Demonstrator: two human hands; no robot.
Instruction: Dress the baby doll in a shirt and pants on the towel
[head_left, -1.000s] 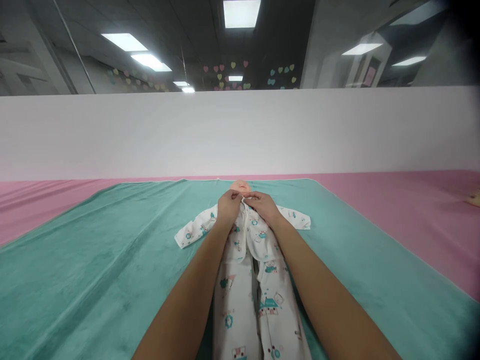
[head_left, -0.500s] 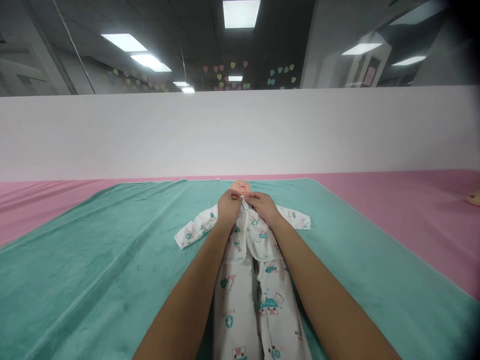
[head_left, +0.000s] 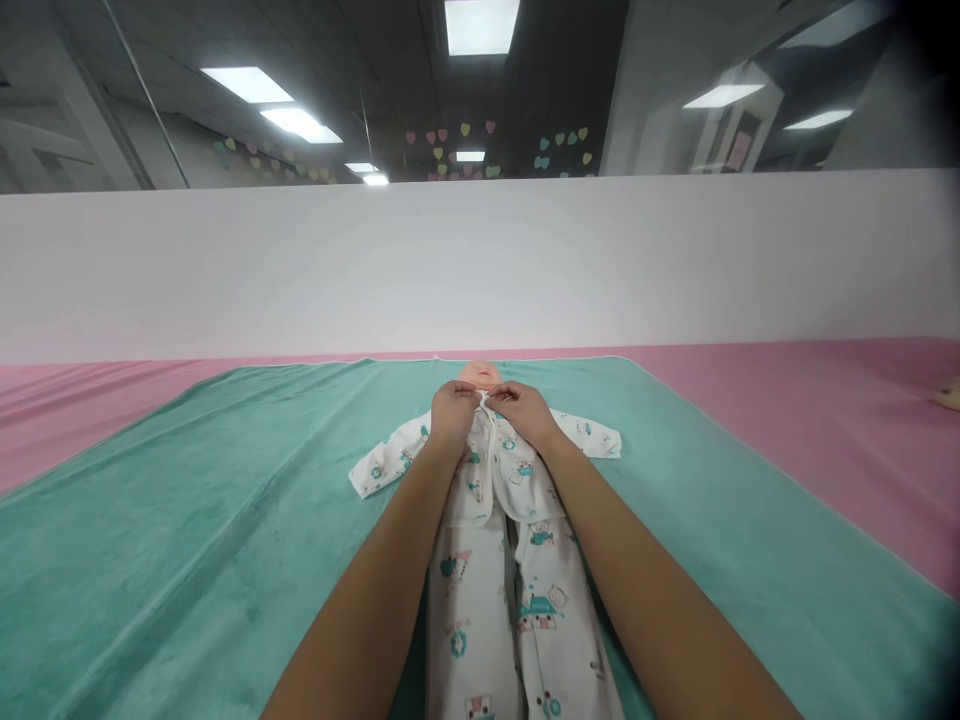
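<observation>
A baby doll point(head_left: 480, 373) lies on its back, dressed in a white printed jacket point(head_left: 517, 470) and matching trousers point(head_left: 469, 620). Its sleeves spread out to both sides. At the neck, my left hand point(head_left: 454, 412) pinches one side of the jacket's collar. My right hand point(head_left: 523, 412) pinches the other side, close to the left fingertips. Below the hands the jacket's front edges hang slightly apart. Whatever fastener sits between the fingers is too small to make out.
Under the doll is a teal blanket point(head_left: 225, 520), spread over a pink sheet point(head_left: 810, 420). A white wall panel point(head_left: 480, 265) rises behind, with glass above it. At the far right edge a small pale object point(head_left: 948, 394) is partly in view.
My left hand has shifted slightly to the left, with its fingers still at the collar. The right hand and the doll's clothes have hardly moved.
</observation>
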